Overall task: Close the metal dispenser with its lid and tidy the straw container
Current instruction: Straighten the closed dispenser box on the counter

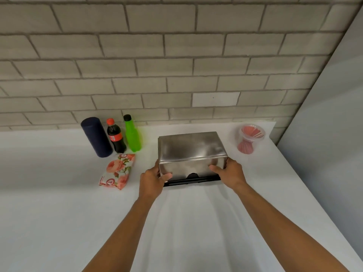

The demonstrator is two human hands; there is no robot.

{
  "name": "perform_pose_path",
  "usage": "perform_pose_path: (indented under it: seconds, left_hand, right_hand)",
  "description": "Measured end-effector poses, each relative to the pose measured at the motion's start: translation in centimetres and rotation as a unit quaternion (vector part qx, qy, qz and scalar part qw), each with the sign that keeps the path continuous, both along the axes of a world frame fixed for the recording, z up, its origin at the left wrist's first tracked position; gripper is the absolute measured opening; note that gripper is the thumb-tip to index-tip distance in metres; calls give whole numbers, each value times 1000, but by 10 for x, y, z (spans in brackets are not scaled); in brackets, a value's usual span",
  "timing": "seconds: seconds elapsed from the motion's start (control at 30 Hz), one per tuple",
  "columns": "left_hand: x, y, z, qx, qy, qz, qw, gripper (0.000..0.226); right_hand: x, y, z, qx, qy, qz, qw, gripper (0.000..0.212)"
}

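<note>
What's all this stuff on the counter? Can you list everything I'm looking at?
Dispenser: one, shiny metal with a black base, middle of the counter, held at both ends.
Straw container: one, clear with pink straws, back right of the counter.
Cylinder: one, dark blue, upright at back left.
Cola bottle: one, dark with red cap and label, right of the cylinder.
Green bottle: one, black cap, right of the cola bottle.
Packet: one, white with pink flowers, lying in front of the bottles.
Counter: one, white, against a grey brick wall.
Hands: left hand and right hand, gripping the dispenser's front corners.
</note>
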State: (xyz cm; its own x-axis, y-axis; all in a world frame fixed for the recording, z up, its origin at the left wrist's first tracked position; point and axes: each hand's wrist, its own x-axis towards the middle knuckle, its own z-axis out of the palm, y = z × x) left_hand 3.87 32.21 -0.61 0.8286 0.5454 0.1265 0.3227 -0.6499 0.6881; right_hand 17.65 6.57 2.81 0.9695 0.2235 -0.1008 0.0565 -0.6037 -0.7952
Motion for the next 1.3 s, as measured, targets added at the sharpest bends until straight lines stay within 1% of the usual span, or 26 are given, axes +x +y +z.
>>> perform_pose_path:
  seconds: [0.07,0.1,0.17,0.33,0.5,0.63,0.8,0.9,1.07,1.17,1.3]
  left_hand:
    - [17,5,-1,23,18,-10,1000,62]
    - [26,8,-1,34,30,-11,999,60]
    - [41,12,-2,32,42,-4,999,52]
    - [70,20,-4,-12,41,15,999,41]
    - [85,25,-6,-46,8,27,999,16]
    - [95,28,-4,-61,-11,23,998,19]
    - [102,28,1,-84,2,37,996,21]
    - [104,27,2,-86,0,41,995,20]
    - [106,26,2,-91,6,44,995,25]
    - [109,26,2,-101,3,47,994,23]
    - [109,25,3,-95,2,51,994,27]
  right_hand:
    - [14,3,-1,-10,-1,1,1000,31]
    - [22,4,-2,-14,1,3,1000,35]
    - [35,7,-2,-15,8,4,1000,41]
    - [63,12,-6,-21,5,-1,1000,51]
    - [79,18,-6,-38,-14,20,999,51]
    - [88,20,-4,-38,-35,33,998,46]
    - [93,22,-6,-42,-40,39,998,44]
    - [96,23,-6,-38,-46,39,997,36]
    - [101,25,-8,-45,-42,40,997,41]
    - [104,26,-7,-46,-34,37,998,40]
    - [107,26,-8,-47,-33,42,997,39]
